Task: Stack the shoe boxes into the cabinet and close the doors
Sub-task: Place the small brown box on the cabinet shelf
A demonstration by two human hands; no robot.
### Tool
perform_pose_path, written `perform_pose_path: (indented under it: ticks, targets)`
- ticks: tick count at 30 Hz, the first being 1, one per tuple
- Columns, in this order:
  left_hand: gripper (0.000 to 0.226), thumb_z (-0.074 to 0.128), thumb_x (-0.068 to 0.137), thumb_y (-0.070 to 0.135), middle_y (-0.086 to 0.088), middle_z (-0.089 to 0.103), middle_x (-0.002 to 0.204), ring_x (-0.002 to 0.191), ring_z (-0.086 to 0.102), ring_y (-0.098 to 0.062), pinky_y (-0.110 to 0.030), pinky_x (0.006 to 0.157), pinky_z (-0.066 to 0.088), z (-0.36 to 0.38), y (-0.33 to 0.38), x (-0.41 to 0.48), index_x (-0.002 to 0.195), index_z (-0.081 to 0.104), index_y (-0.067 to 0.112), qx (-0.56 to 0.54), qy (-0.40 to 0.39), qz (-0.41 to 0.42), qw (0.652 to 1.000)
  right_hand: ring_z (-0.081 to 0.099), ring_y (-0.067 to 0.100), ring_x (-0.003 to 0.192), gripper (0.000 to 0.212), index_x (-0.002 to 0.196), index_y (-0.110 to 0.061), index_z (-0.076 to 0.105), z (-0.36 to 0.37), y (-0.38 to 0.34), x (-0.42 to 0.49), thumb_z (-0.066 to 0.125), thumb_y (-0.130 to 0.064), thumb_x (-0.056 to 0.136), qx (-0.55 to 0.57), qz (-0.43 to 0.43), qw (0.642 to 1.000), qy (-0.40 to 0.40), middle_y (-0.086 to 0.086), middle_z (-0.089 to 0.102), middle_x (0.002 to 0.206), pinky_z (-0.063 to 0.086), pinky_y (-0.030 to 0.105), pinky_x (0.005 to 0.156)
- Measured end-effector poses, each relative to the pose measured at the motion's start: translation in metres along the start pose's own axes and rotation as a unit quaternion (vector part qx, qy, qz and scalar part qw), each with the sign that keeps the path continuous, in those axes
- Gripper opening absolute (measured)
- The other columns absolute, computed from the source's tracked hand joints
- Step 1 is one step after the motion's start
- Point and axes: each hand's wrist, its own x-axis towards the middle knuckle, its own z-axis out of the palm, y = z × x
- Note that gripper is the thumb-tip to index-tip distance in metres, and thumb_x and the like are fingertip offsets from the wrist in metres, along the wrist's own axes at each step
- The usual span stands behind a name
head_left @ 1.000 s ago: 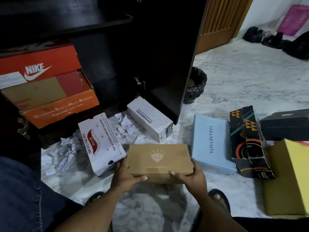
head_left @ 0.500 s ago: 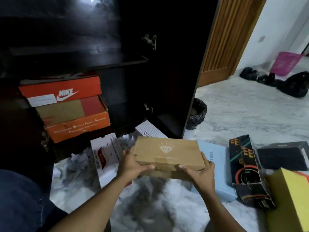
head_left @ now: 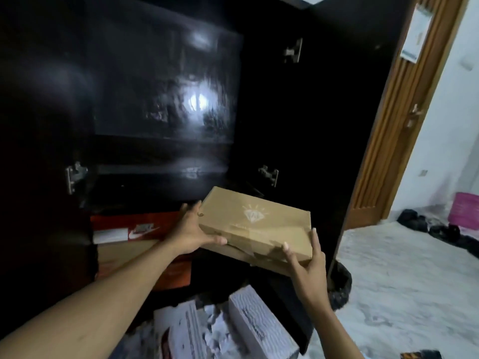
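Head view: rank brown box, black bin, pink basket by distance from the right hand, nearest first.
1. brown box: held by the right hand at its right corner.
2. black bin: low, just right of the hand.
3. pink basket: far right, deep in the background.

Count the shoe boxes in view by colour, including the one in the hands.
Brown: 1, brown box, held by left hand and right hand
Red: 1, Nike box
Orange and tan: 1, orange box beneath it
White: 2, left white box, right white box
Black patterned: 1, patterned box, only a sliver shows
Total: 6
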Motion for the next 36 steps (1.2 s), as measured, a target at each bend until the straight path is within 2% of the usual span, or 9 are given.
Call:
perform_pose_path:
  ticks: [4, 12, 15, 18, 21, 23, 26, 30, 36]
  targets:
    - [0.130, 0.098, 0.044, 0.048, -0.006, 0.043, 0.130, 0.127, 0.046, -0.025, -0.027, 0.101, 0.038, -0.024, -0.020, 0.066, 0.151, 0.035, 0.010, 0.045, 0.060, 0.010, 0.997, 0.039, 0.007, 0.118, 0.088, 0.155, -0.040, 0.020, 0.055, -0.004, 0.050, 0.065, -0.058, 0.082, 0.004, -0.023, 1.000, 0.013, -0.004, 0.035, 0.138, 0.036, 0.025, 0.097]
    - [0.113, 0.092, 0.065, 0.036, -0.015, 0.040, 0.152, 0.137, 0.044, -0.028, -0.033, 0.113, 0.036, 0.000, -0.044, 0.167, 0.154, 0.029, 0.007, -0.026, 0.148, -0.028, 0.988, 0.042, 0.017, 0.131, 0.082, 0.155, -0.046, 0.011, 0.132, 0.022, 0.117, 0.056, -0.060, 0.088, -0.005, -0.037, 0.998, 0.045, -0.003, 0.027, 0.147, 0.038, 0.027, 0.102]
    - [0.090, 0.088, 0.074, 0.026, -0.014, 0.051, 0.142, 0.127, 0.053, -0.029, -0.029, 0.104, 0.042, 0.022, -0.045, 0.191, 0.147, 0.041, 0.005, -0.070, 0.188, -0.051, 0.978, 0.038, 0.008, 0.134, 0.079, 0.154, -0.044, 0.017, 0.141, 0.040, 0.123, 0.055, -0.062, 0.087, -0.035, -0.078, 0.996, 0.004, -0.012, 0.027, 0.147, 0.040, 0.031, 0.108]
    - [0.049, 0.073, 0.089, 0.022, -0.015, 0.063, 0.131, 0.117, 0.061, -0.026, -0.019, 0.090, 0.041, 0.046, -0.036, 0.208, 0.133, 0.059, 0.005, -0.084, 0.162, -0.046, 0.982, 0.026, 0.004, 0.141, 0.079, 0.155, -0.043, 0.017, 0.146, 0.053, 0.135, 0.049, -0.067, 0.087, -0.098, -0.130, 0.985, -0.050, -0.017, 0.023, 0.148, 0.036, 0.031, 0.111]
    - [0.041, 0.065, 0.095, 0.030, -0.007, 0.067, 0.123, 0.110, 0.061, -0.014, -0.008, 0.077, 0.037, 0.063, -0.023, 0.215, 0.127, 0.064, 0.005, -0.123, 0.119, -0.028, 0.985, 0.014, 0.013, 0.146, 0.080, 0.156, -0.043, 0.013, 0.151, 0.058, 0.158, 0.039, -0.074, 0.087, -0.171, -0.157, 0.970, -0.066, -0.014, 0.008, 0.156, 0.035, 0.037, 0.114]
    - [0.041, 0.066, 0.091, 0.044, 0.005, 0.069, 0.112, 0.103, 0.063, -0.009, -0.016, 0.079, 0.045, 0.070, -0.017, 0.218, 0.116, 0.069, 0.011, -0.145, 0.099, -0.014, 0.984, 0.006, 0.014, 0.149, 0.081, 0.155, -0.046, 0.008, 0.155, 0.058, 0.174, 0.035, -0.078, 0.086, -0.206, -0.156, 0.961, -0.098, -0.016, -0.003, 0.160, 0.036, 0.042, 0.114]
    - [0.052, 0.068, 0.081, 0.059, 0.007, 0.073, 0.106, 0.100, 0.068, -0.012, -0.028, 0.088, 0.055, 0.076, -0.016, 0.228, 0.109, 0.072, 0.016, -0.136, 0.091, 0.002, 0.987, 0.005, 0.018, 0.149, 0.083, 0.155, -0.046, 0.002, 0.162, 0.058, 0.195, 0.038, -0.078, 0.087, -0.256, -0.154, 0.943, -0.148, -0.018, -0.008, 0.161, 0.042, 0.047, 0.110]
    - [0.063, 0.073, 0.074, 0.053, 0.001, 0.072, 0.113, 0.105, 0.068, -0.016, -0.034, 0.096, 0.054, 0.074, -0.027, 0.251, 0.119, 0.069, 0.010, -0.074, 0.090, 0.005, 0.993, 0.009, 0.026, 0.151, 0.088, 0.158, -0.035, 0.001, 0.170, 0.060, 0.225, 0.052, -0.064, 0.091, -0.306, -0.136, 0.921, -0.200, -0.012, -0.004, 0.165, 0.027, 0.044, 0.117]
    - [0.047, 0.072, 0.075, 0.035, -0.008, 0.073, 0.113, 0.105, 0.068, -0.026, -0.042, 0.096, 0.054, 0.078, -0.039, 0.269, 0.117, 0.070, 0.013, -0.027, 0.088, -0.035, 0.995, 0.021, 0.027, 0.151, 0.090, 0.159, -0.030, -0.001, 0.160, 0.063, 0.252, 0.060, -0.046, 0.094, -0.267, -0.064, 0.922, -0.272, 0.000, 0.016, 0.166, 0.021, 0.040, 0.123]
